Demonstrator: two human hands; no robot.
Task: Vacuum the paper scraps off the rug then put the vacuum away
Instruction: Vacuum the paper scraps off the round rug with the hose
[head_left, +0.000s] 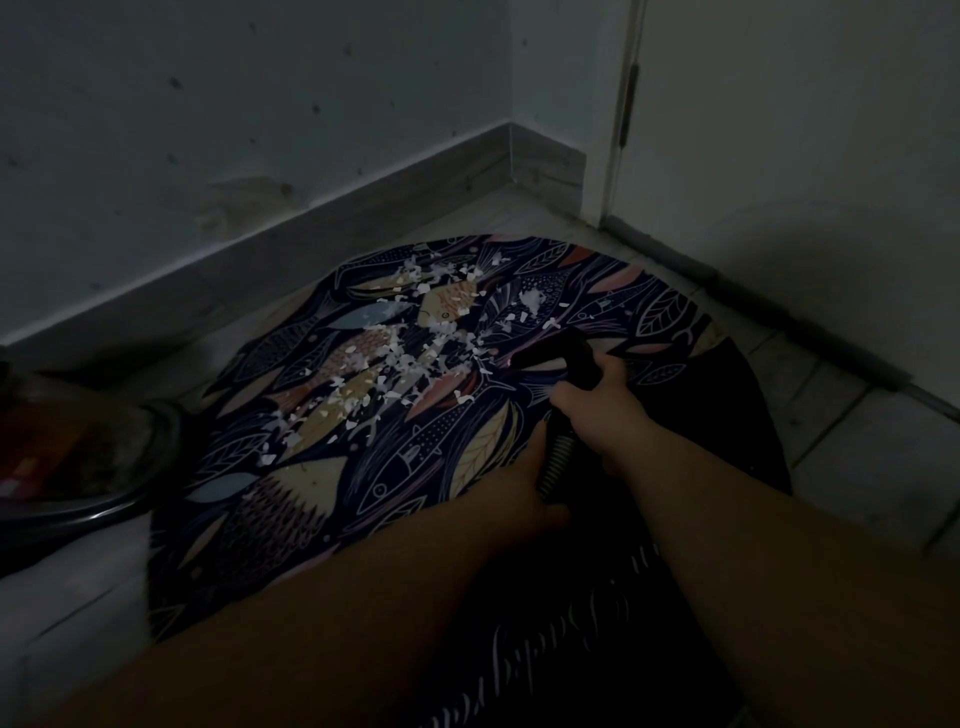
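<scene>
A round dark rug (395, 467) with a fish and leaf pattern lies on the tiled floor in dim light. Several white paper scraps (405, 343) are strewn across its far half. My right hand (597, 400) grips the black vacuum nozzle (566, 353), whose tip points left at the scraps just above the rug. My left hand (524, 483) holds the ribbed black hose (558, 457) just behind the right hand. Both forearms reach in from the bottom of the view.
The vacuum body (78, 452), dark with a reddish top, sits on the floor at the left edge beside the rug. A wall with a grey baseboard (311, 223) runs behind, meeting a door frame (618, 130) at the corner. Dark cloth with white script (597, 623) lies below my arms.
</scene>
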